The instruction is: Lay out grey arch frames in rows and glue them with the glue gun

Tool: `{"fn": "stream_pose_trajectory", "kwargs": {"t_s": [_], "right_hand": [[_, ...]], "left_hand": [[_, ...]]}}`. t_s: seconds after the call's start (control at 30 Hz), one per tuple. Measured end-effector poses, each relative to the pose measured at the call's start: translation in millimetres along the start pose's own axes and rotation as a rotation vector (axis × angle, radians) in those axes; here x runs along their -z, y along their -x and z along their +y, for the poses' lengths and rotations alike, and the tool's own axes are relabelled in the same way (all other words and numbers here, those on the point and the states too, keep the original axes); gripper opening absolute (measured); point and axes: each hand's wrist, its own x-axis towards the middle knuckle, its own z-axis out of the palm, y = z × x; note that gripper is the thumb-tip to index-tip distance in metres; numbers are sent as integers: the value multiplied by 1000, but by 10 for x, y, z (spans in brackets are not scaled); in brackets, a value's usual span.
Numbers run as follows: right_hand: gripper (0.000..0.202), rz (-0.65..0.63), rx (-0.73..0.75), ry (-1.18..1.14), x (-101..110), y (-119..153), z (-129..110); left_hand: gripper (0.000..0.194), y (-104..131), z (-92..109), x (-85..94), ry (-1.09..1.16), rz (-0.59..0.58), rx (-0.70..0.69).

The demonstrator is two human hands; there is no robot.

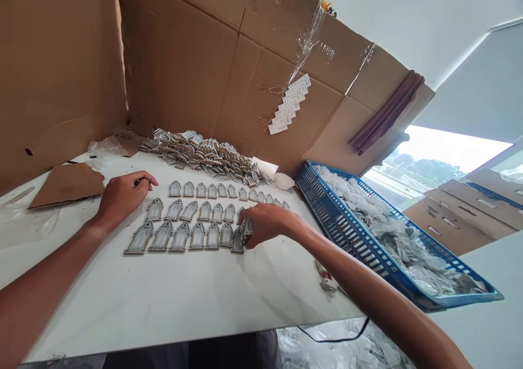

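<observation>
My right hand (pixel 266 223) is at the right end of the front row, its fingers closed round a small stack of arched window-shaped pieces (pixel 247 230). Just beside its fingertips lies one more grey arched piece (pixel 237 241). Similar pieces, pale with gold-brown edges, lie in three rows: a front row (pixel 178 237), a middle row (pixel 189 211) and a back row (pixel 201 190). To the left of the rows my left hand (pixel 126 195) rests on the white table with its fingers curled in. Whether anything is inside it is hidden.
Behind the rows a heap of the same pieces (pixel 212 156) stands against a cardboard wall (pixel 188 58). A blue plastic crate (pixel 347 243) of bagged parts is at the right. A torn cardboard piece (pixel 67 186) lies left on the white table (pixel 196 292).
</observation>
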Motion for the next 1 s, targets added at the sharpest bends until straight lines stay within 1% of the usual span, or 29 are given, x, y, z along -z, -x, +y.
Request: {"fn": "stream_pose_trajectory", "kwargs": {"t_s": [0.13, 0.27, 0.4, 0.47, 0.5, 0.57, 0.63, 0.73, 0.8, 0.87, 0.93, 1.0], "right_hand": [[75, -31, 17, -20, -24, -73, -128], [78, -54, 3, -80, -152, -140, -199], [78, -27, 25, -141, -285, -180, -205], [77, -18, 67, -157, -291, -178, -176], [77, -20, 89, -162, -262, -175, -148], [75, -18, 121, -178, -125, -185, -60], [71, 31, 130, -197, 113, -242, 55], [64, 226, 139, -193, 565, -495, 216], [59, 374, 166, -208, 854, -800, 265], [57, 496, 195, -257, 1100, -1196, 246], [53, 591, 216, -300, 1305, -1632, 167], [52, 654, 216, -331, 1476, -2053, 62]], "left_hand": [[32, -15, -69, -8, 5, -5, 7], [32, -16, -137, -31, 26, -5, -4], [33, -3, -169, -48, 39, 11, -15], [34, 6, -180, -50, 45, 18, -17], [34, 9, -185, -53, 47, 20, -15], [35, 8, -195, -65, 50, 17, -13], [36, 2, -199, -86, 55, 4, -18], [36, 1, -189, -130, 45, -15, -28], [36, 10, -178, -159, 17, -26, -51], [35, 23, -177, -188, -14, -49, -101], [34, 35, -195, -216, -38, -70, -149], [34, 41, -229, -241, -60, -74, -171]]}}
